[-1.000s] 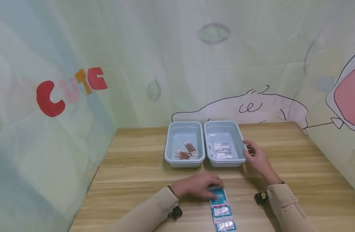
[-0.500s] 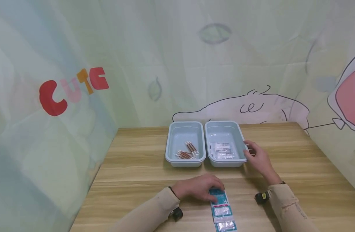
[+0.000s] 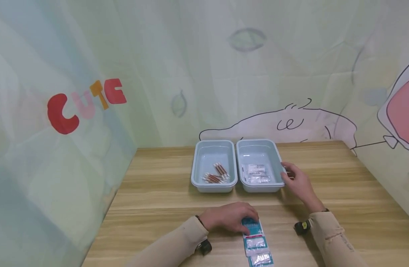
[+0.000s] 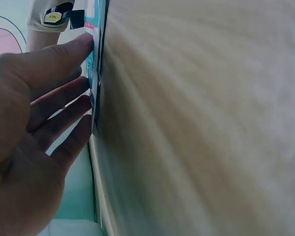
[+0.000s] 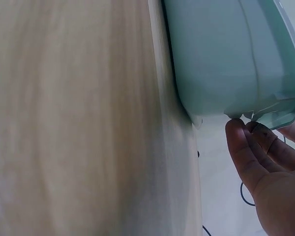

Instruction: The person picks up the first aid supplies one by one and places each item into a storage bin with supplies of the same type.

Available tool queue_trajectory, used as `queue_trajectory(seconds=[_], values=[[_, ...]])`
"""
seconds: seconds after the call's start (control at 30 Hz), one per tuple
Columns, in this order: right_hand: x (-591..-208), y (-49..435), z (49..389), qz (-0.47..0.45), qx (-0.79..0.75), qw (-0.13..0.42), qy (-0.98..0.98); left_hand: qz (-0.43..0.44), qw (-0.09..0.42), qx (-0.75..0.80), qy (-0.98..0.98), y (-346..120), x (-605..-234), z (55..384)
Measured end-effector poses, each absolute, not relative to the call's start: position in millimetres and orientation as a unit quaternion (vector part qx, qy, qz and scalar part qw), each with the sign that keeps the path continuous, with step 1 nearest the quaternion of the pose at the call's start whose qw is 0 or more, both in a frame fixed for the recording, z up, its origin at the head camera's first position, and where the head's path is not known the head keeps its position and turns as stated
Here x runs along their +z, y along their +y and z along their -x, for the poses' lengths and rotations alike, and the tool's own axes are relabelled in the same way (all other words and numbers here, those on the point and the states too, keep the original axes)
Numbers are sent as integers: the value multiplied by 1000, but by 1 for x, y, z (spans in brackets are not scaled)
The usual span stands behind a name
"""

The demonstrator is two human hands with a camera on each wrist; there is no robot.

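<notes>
In the head view my left hand (image 3: pixel 231 218) rests on the upper end of a flat teal-and-white packet (image 3: pixel 256 243) lying on the table. The left wrist view shows its fingers nearly straight, with the fingertips (image 4: pixel 86 86) against the packet's face. At the far right, my right hand (image 3: pixel 299 183) touches the outer right side of the right-hand pale blue bin (image 3: pixel 279 163). Its fingertips (image 5: pixel 234 127) meet the wall just below the rim in the right wrist view. Several small clear-wrapped packets (image 3: pixel 256 173) lie inside that bin.
Close beside it stands a second pale blue bin (image 3: pixel 196 163), holding several brown-stemmed cotton swabs (image 3: pixel 215 178). Both stand near the back of the wooden table (image 3: pixel 151 193). A printed fabric backdrop (image 3: pixel 157 74) rises behind and at the sides.
Between frames the view shifts slightly. My left hand slips a little toward me on the packet, while the right hand stays at the bin's side.
</notes>
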State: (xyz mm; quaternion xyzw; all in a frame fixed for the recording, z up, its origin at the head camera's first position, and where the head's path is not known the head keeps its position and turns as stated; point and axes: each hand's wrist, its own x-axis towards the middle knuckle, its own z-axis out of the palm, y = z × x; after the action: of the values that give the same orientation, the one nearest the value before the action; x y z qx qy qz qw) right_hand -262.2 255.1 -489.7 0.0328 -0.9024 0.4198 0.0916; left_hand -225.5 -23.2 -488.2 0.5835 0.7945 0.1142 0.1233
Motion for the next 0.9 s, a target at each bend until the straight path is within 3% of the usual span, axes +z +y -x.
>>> queue_trajectory(seconds=[0.43, 0.9], values=[[-491, 257, 264, -37, 419, 97, -902, -592, 126, 88, 791, -23, -490, 228], [-493, 257, 265, -50, 414, 120, -901, -606, 86, 104, 784, -23, -492, 227]])
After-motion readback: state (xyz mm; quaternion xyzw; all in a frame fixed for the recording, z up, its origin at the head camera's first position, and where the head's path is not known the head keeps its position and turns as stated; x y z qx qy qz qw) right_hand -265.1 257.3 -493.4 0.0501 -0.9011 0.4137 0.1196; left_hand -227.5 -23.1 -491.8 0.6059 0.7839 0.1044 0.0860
